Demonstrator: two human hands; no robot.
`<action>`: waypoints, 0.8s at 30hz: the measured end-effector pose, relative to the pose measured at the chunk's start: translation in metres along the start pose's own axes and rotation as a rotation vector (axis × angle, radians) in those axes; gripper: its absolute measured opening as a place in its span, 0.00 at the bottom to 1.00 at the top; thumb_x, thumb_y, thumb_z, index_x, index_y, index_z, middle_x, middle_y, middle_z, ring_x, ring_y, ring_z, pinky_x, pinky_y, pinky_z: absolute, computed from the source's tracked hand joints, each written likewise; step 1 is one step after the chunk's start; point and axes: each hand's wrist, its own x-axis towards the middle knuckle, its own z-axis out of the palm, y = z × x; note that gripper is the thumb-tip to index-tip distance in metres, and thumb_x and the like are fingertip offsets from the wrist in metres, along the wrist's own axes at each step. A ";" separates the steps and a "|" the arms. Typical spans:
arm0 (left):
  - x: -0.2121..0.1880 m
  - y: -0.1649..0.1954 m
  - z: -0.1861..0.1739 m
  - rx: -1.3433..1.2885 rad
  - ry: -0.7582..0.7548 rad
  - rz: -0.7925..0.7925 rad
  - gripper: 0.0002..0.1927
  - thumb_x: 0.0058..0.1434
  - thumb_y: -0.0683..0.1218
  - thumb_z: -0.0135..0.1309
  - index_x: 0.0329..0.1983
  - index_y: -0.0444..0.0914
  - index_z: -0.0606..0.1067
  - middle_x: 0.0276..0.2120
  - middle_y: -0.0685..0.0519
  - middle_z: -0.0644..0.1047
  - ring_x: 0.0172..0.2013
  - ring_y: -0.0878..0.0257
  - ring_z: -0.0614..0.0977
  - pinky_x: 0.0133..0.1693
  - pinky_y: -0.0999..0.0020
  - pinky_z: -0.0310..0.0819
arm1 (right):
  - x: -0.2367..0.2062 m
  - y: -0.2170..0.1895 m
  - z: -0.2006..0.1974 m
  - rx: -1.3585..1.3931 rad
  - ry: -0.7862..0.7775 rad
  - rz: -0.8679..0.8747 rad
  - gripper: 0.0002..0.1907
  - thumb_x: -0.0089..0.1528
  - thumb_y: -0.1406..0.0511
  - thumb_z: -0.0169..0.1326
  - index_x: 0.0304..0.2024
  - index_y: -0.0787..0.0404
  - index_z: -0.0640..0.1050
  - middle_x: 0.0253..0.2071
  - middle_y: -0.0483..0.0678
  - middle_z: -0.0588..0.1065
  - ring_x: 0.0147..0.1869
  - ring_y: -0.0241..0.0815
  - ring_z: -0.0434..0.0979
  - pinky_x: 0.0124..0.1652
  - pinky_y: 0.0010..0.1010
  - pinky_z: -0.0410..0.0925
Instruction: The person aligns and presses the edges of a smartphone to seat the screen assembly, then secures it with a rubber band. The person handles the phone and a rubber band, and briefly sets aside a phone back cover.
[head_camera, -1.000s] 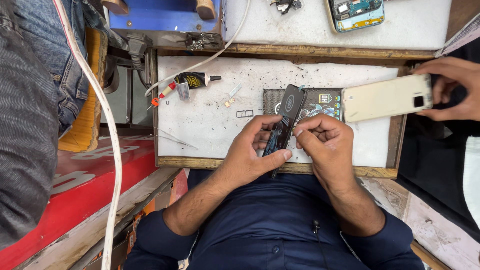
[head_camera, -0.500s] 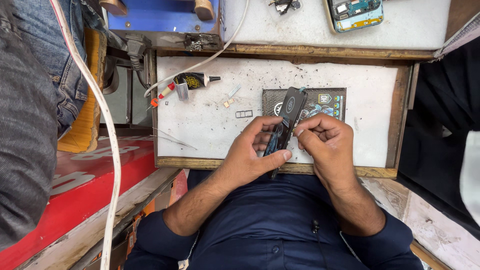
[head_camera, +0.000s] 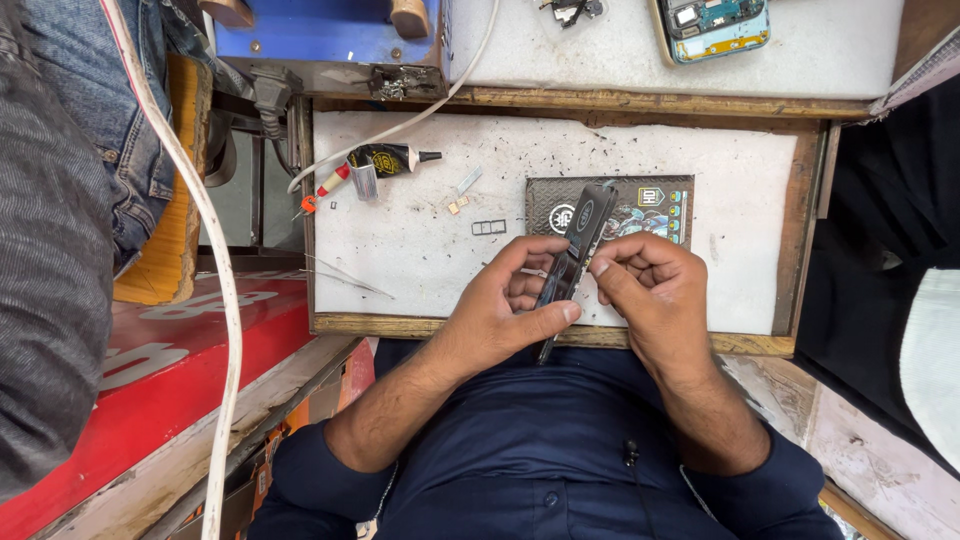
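So both hands are working at the middle of the frame, just above the near wooden edge of the white bench (head_camera: 400, 250). The left hand (head_camera: 505, 305) has its grip closed around a slim dark phone part (head_camera: 570, 255), thumb pressed along its lower side and fingers curled behind it. That part runs tilted, its top end pointing up toward the centre of the frame and its bottom end poking out below the thumb. The right hand (head_camera: 650, 295) is right beside it, fingers bunched and pinching at the part's right edge, so that grip is closed on it too; I can't tell whether there's a small tool in those fingers.

Behind the hands lies a dark patterned mat (head_camera: 655, 205) with colourful markings, flat on the bench. Off to the upper left of the bench there's a black glue tube (head_camera: 390, 158) with a pointed nozzle, a small screwdriver with a red handle (head_camera: 325, 187) just beside it, and a little SIM tray frame (head_camera: 489, 227) a bit closer to the hands. A white cable (head_camera: 215, 260) snakes down the left side of the frame. At the top right, on another white surface, sits an opened phone (head_camera: 715, 25) with its insides showing.
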 end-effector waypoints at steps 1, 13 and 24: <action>0.000 0.000 0.000 0.017 0.003 0.003 0.35 0.61 0.47 0.64 0.69 0.34 0.64 0.54 0.45 0.71 0.50 0.65 0.80 0.51 0.69 0.81 | -0.001 0.000 0.000 -0.007 0.006 -0.003 0.04 0.65 0.74 0.58 0.41 0.70 0.79 0.30 0.46 0.77 0.31 0.28 0.74 0.33 0.18 0.68; -0.004 0.016 0.009 0.313 0.141 0.054 0.35 0.57 0.50 0.67 0.66 0.37 0.68 0.51 0.48 0.76 0.47 0.63 0.82 0.48 0.67 0.80 | -0.003 -0.002 0.003 -0.069 0.053 -0.033 0.03 0.64 0.74 0.58 0.40 0.70 0.80 0.28 0.46 0.77 0.30 0.28 0.74 0.31 0.18 0.67; -0.004 0.020 0.014 0.500 0.193 0.085 0.36 0.56 0.53 0.68 0.65 0.39 0.69 0.48 0.48 0.75 0.46 0.62 0.82 0.47 0.65 0.80 | -0.003 0.000 0.004 -0.136 0.079 -0.073 0.02 0.63 0.74 0.57 0.38 0.69 0.79 0.28 0.46 0.77 0.28 0.26 0.73 0.29 0.17 0.66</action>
